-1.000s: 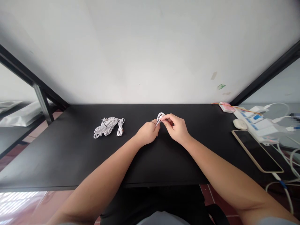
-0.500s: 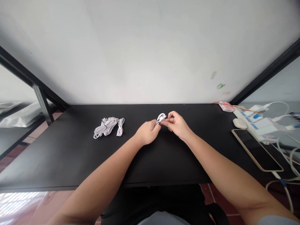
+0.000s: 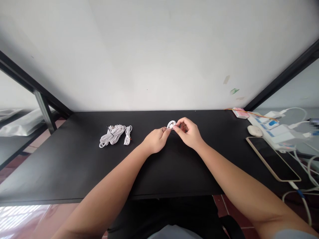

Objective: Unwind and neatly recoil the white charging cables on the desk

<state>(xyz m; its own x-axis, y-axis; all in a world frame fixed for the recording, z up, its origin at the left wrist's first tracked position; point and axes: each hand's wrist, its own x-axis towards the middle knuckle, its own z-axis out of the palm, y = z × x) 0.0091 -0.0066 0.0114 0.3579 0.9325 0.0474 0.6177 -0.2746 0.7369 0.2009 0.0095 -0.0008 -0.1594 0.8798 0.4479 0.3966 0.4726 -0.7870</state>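
Observation:
Over the middle of the black table, a small coil of white cable [image 3: 170, 124] is held between my two hands. My left hand [image 3: 158, 140] is closed on its near end, thumb on top, hiding part of it. A thin black twist tie [image 3: 163, 129] loops out by the left thumb, and a dark strand shows below the coil. My right hand [image 3: 188, 133] pinches the coil's right edge with thumb and forefinger, its other fingers curled. Left of the hands lie a larger pile of tied white cables [image 3: 112, 135] and a single tied cable bundle [image 3: 128, 135].
The black table [image 3: 74, 159] backs onto a white wall [image 3: 149, 66]. At the right stand a power strip [image 3: 266, 127] with chargers, a white mouse [image 3: 255, 130], a phone [image 3: 272, 159] on a charging cable and a pink-and-white box [image 3: 240, 113].
My right fingers have closed in on the coil's right edge. The black tie, earlier across the coil, now loops out beside my left thumb. The cables on the table stay put.

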